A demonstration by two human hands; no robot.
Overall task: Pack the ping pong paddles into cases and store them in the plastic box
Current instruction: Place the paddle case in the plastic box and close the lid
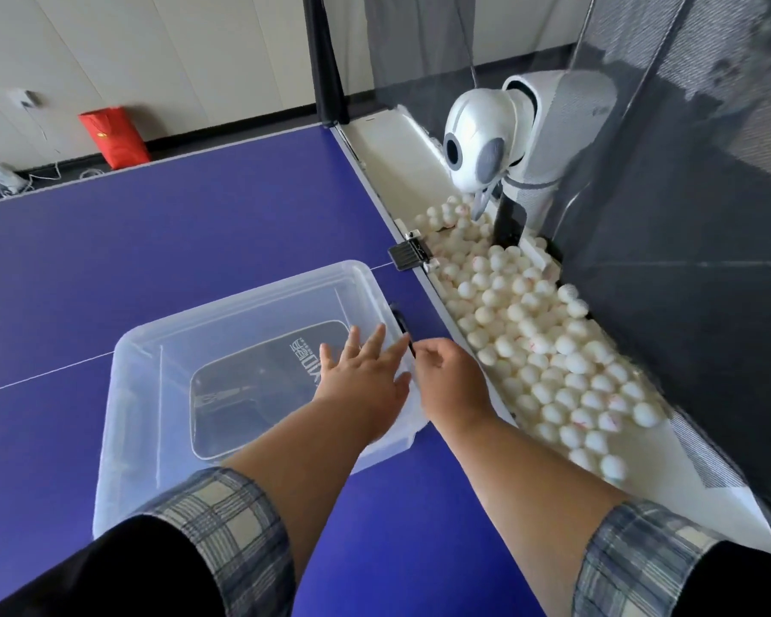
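Reaching over plastic box (250, 298) rim with left hand (361, 376), spread, fingers straight. Curling right hand (450, 376) just outside by dark latch (400, 325); can't tell if pinching. Noting case (259, 385) flat inside, left of both hands, long axis pointing at them, nearer left hand.

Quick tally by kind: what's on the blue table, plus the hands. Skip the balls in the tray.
Clear plastic box: 1
Black paddle case, inside the box: 1
Black clamp on the table edge: 1
Hands: 2, left hand and right hand
Total: 5
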